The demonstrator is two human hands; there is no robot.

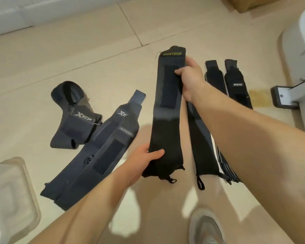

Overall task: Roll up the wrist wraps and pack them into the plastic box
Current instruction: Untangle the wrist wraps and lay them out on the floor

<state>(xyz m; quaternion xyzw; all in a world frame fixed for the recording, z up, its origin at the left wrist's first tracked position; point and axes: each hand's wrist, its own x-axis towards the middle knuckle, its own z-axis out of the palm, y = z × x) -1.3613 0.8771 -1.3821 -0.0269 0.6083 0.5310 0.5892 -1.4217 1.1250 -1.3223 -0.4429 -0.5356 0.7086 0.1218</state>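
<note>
A long black wrist wrap (165,124) with a yellow-green label is stretched out above the tiled floor. My right hand (190,80) grips its far end near the label, and my left hand (144,159) holds its near end, thumb on top. A second black wrap (199,138) lies on the floor under my right forearm. Two dark blue wraps (99,154) lie side by side to the left, and a folded wrap (74,117) sits beyond them. Two more wraps (232,81) lie at the right. The clear plastic box (26,180) stands at the lower left.
A white frame with a grey foot (283,97) stands at the right edge. A grey shoe (206,228) shows at the bottom. A cardboard box (245,4) sits at the top right, and a white wall base (42,13) runs along the top left.
</note>
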